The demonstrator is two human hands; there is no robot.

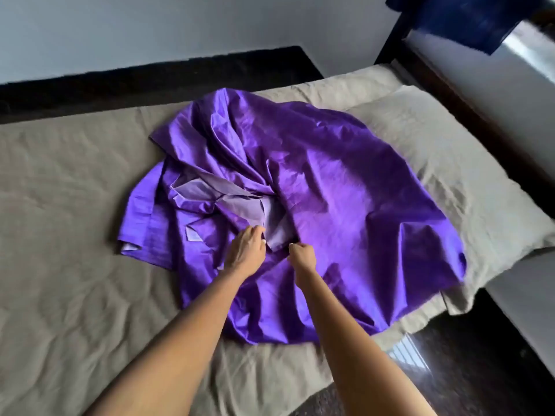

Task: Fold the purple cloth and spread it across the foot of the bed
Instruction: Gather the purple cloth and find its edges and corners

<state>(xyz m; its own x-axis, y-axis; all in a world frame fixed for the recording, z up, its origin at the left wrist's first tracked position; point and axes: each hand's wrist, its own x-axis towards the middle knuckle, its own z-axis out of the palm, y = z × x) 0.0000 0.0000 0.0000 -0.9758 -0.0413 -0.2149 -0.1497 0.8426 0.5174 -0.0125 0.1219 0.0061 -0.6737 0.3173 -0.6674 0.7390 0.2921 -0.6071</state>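
Both hands, left hand [247,247] and right hand [301,256], pinch the crumpled purple cloth [315,187] mid-bed [60,205], likely hunting an edge to start folding.

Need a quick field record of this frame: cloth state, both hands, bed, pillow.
cloth: purple cloth crumpled in a heap on the bed, not folded, paler underside showing near the middle
left hand: fingers curled into the cloth
right hand: fist gripping the cloth
bed: tan sheet, wrinkled
pillow: tan, partly under the cloth's right edge
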